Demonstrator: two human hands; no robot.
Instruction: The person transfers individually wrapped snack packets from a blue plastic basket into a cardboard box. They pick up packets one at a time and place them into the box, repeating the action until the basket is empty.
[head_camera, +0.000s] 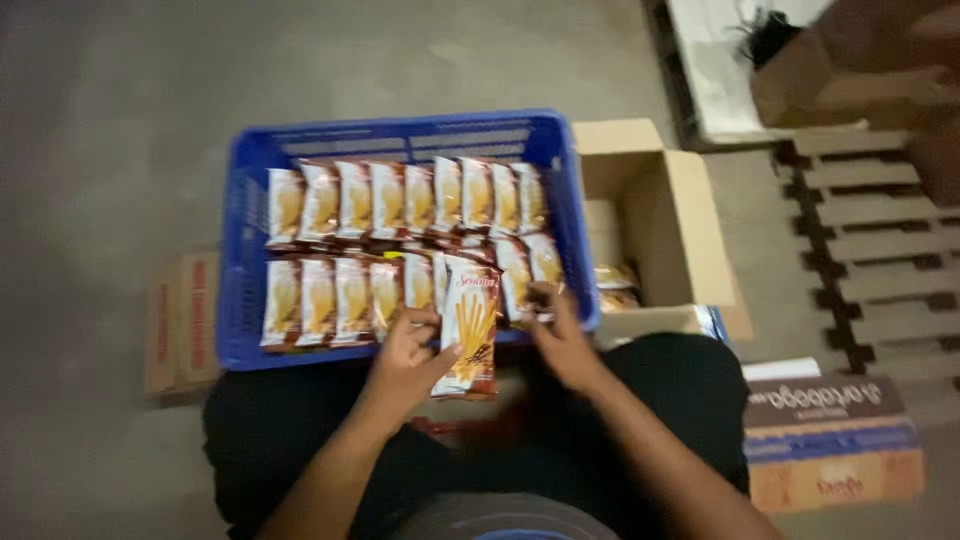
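One snack packet (468, 330), white and orange with a brown band at its lower end, stands upright at the near edge of the blue crate (240, 230). Its lower half hangs over the crate's front rim, above the person's lap.

The left hand (405, 362) holds this packet along its left edge: the thumb lies across the front face, and the fingers curl behind. The grip is closed on the packet. The left forearm rises from the lower left of the frame, bent slightly inward at the wrist.

The right hand (562, 340) sits just beside the packet's right edge. Its fingers are bent and pressed down on the packets at the right end of the near row (340, 300). Whether it pinches one of them cannot be told (motion blur here). The right forearm comes in from the lower right.

Inside the crate, two rows of like packets stand side by side; the far row (400, 200) runs nearly the full width. An open cardboard box (680, 230) touches the crate's right side and holds a few more packets. A printed carton (830, 440) lies on the floor to the person's right.
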